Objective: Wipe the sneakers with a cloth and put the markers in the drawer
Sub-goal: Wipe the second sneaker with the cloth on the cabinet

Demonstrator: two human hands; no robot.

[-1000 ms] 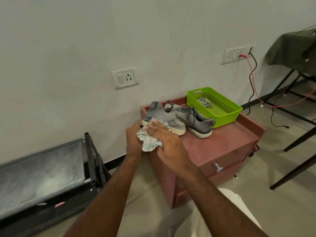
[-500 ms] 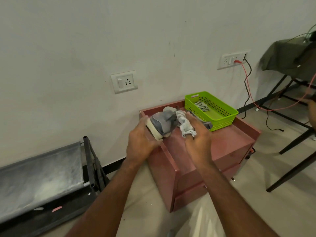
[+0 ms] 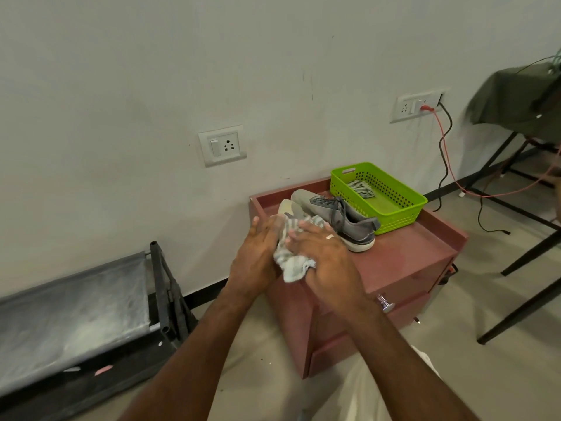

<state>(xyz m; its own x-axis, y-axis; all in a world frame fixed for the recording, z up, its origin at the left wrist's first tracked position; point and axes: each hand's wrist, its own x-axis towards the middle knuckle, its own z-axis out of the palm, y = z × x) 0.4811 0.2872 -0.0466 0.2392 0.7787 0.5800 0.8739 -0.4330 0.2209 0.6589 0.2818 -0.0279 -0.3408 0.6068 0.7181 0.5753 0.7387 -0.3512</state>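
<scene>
Two hands meet on one cloth, with two sneakers just beyond them, one basket farther right holding a second cloth, one cabinet beneath, and two wall sockets above.

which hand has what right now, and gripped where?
The cloth is bunched between both hands: right hand grips its right side, left hand lies against its left edge, fingers fairly straight. Neither sneaker looks gripped.
</scene>
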